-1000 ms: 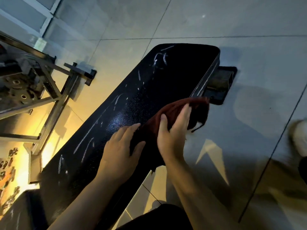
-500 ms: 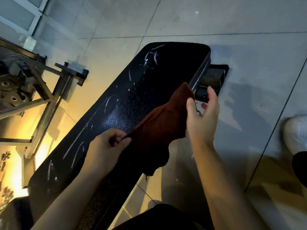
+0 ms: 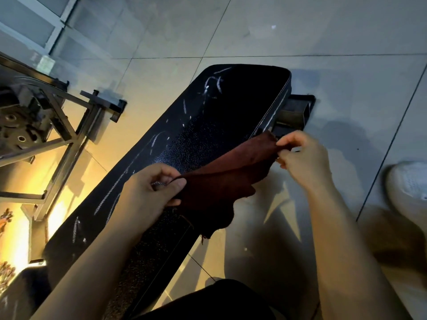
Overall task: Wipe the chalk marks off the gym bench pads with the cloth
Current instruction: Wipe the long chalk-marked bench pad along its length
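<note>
A long black textured bench pad (image 3: 215,125) runs from lower left to upper right. White chalk marks (image 3: 213,83) streak its far end and its left edge. A dark red cloth (image 3: 221,181) is stretched above the pad's right edge between both hands. My left hand (image 3: 152,192) pinches the cloth's near corner over the pad. My right hand (image 3: 302,158) pinches the far corner, just off the pad's right side. The cloth's lower part hangs down over the pad's edge.
A metal rack frame (image 3: 69,135) with weight plates (image 3: 13,125) stands to the left of the bench. The bench's foot bracket (image 3: 295,112) sticks out at the far right. A white shoe (image 3: 409,190) rests on the tiled floor at right.
The cloth, bunched under both hands a second ago, has been lifted and pulled out flat. My right hand moved out to the right and closed on the cloth's far corner.
</note>
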Demonstrator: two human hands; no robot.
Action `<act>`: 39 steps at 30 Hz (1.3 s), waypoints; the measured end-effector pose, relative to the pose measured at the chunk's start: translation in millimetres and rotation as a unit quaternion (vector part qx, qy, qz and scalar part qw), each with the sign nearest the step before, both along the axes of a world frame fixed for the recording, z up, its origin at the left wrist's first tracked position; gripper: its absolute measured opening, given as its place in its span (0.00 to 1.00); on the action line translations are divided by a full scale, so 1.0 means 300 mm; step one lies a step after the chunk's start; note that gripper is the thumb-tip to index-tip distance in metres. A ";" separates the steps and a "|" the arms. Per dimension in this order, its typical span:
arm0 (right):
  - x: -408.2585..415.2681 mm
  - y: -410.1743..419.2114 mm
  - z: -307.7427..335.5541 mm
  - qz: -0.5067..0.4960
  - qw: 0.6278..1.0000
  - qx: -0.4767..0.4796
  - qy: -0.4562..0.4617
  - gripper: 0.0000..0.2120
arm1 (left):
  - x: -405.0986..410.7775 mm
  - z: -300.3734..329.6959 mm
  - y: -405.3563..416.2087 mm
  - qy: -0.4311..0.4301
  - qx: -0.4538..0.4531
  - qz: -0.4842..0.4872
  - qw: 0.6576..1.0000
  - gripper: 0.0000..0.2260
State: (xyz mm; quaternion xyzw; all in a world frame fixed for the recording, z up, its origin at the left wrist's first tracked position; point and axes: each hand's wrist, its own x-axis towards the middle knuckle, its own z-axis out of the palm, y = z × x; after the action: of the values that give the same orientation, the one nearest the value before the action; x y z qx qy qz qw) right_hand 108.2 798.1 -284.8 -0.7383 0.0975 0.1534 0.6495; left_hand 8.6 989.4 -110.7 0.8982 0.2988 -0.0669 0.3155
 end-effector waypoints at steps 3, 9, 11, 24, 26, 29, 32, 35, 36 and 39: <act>-0.010 -0.037 0.016 0.013 0.989 0.133 0.065 0.10 | -0.003 0.015 -0.018 0.000 0.014 -0.024 1.000 0.02; -0.016 -0.054 0.011 0.053 0.984 0.124 0.112 0.11 | -0.015 0.026 -0.041 -0.027 0.097 -0.047 0.994 0.06; -0.023 -0.076 0.018 0.062 0.985 0.122 0.105 0.13 | -0.013 0.028 -0.039 -0.030 0.123 -0.044 0.991 0.06; 0.100 0.095 0.086 -0.223 0.954 0.192 -0.052 0.18 | 0.067 -0.014 -0.040 -0.021 0.119 -0.030 0.992 0.04; 0.027 0.220 0.108 -0.185 0.964 0.191 0.000 0.31 | 0.072 -0.035 -0.011 -0.014 0.097 0.002 0.995 0.03; -0.101 0.363 0.138 -0.134 0.982 0.132 0.038 0.38 | 0.086 -0.056 0.019 -0.007 0.060 0.032 0.998 0.03; -0.107 0.404 0.130 -0.130 0.982 0.126 0.050 0.39 | 0.100 -0.063 0.030 0.000 0.059 0.020 0.998 0.02; -0.073 0.396 0.124 -0.109 0.985 0.116 0.062 0.40 | 0.102 -0.065 0.041 0.004 0.046 0.016 0.999 0.02; -0.066 0.394 0.123 -0.106 0.986 0.116 0.061 0.39 | 0.103 -0.067 0.044 0.006 0.039 0.018 0.999 0.02; -0.062 0.401 0.116 -0.108 0.987 0.113 0.047 0.37 | 0.109 -0.072 0.054 0.008 0.022 0.017 1.000 0.03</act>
State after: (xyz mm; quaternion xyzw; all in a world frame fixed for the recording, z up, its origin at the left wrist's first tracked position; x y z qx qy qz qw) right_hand 89.7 918.4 -250.1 -0.6372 0.1892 0.1263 0.7364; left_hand 41.2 1005.5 -132.2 0.8992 0.3180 -0.0620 0.2939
